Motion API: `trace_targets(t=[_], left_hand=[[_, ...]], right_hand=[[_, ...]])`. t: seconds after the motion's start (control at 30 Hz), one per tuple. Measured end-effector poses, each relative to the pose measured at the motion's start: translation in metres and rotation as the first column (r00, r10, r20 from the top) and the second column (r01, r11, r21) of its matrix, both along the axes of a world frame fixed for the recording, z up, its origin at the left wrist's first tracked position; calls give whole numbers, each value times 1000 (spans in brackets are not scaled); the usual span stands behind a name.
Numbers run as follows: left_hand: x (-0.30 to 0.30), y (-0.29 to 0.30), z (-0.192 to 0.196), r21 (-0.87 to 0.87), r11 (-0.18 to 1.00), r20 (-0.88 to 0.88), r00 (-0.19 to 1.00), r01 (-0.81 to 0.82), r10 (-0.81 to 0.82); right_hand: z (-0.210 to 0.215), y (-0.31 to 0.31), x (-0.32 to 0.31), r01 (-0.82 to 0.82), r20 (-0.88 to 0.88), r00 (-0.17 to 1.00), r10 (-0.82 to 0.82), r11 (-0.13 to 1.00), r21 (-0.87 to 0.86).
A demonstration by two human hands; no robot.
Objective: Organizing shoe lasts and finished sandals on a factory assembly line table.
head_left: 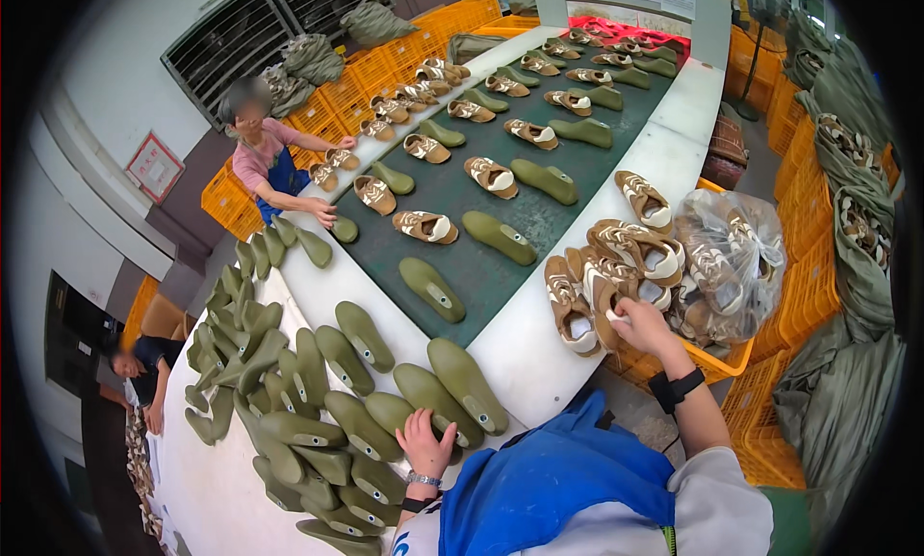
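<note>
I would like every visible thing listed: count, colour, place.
Shoe forms: many, green, left and belt
Shoes: many, brown and white, belt and right
Belt: one, dark green, centre
Tabletops: several, white, around belt
Crates: many, orange, both sides
Bag: one, clear, right
Cloths: several, greenish, both sides
Fan: one, black, upper right
Other people: two, pink and dark shirts, left
Apron: one, blue, bottom
Left hand: one, bare, on forms
Right hand: one, bare, on shoe

Smooth plast. lasts, glossy bag
</note>
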State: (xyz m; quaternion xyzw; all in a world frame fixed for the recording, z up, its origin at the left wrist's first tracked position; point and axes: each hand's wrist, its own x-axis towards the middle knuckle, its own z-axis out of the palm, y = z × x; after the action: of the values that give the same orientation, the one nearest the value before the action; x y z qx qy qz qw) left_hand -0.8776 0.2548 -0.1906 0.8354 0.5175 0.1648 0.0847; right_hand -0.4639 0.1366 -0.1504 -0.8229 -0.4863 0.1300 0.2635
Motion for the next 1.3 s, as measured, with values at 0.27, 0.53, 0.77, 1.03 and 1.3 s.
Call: trace_targets(t=[0.27, 0.53, 0.77, 1.03, 1.3], left_hand=[[34, 24, 68, -324, 922, 453, 890, 212, -46], [61, 38, 86, -538, 407, 777, 247, 738, 579], [45, 22, 65, -574, 559, 795, 247, 598, 553], [47, 14, 86, -737, 539, 676, 452, 408, 583], [49, 19, 77, -579, 803, 776, 398, 142, 489]], right_hand=[[86, 14, -66, -306, -20, 939, 345, 858, 411], [74, 37, -154, -920, 162, 341, 926, 293, 260], [104, 53, -151, -723, 47, 648, 760, 594, 351], [63, 69, -158, -671, -200, 611, 766, 635, 383], [46, 89, -152, -492, -753, 364, 548, 800, 344]])
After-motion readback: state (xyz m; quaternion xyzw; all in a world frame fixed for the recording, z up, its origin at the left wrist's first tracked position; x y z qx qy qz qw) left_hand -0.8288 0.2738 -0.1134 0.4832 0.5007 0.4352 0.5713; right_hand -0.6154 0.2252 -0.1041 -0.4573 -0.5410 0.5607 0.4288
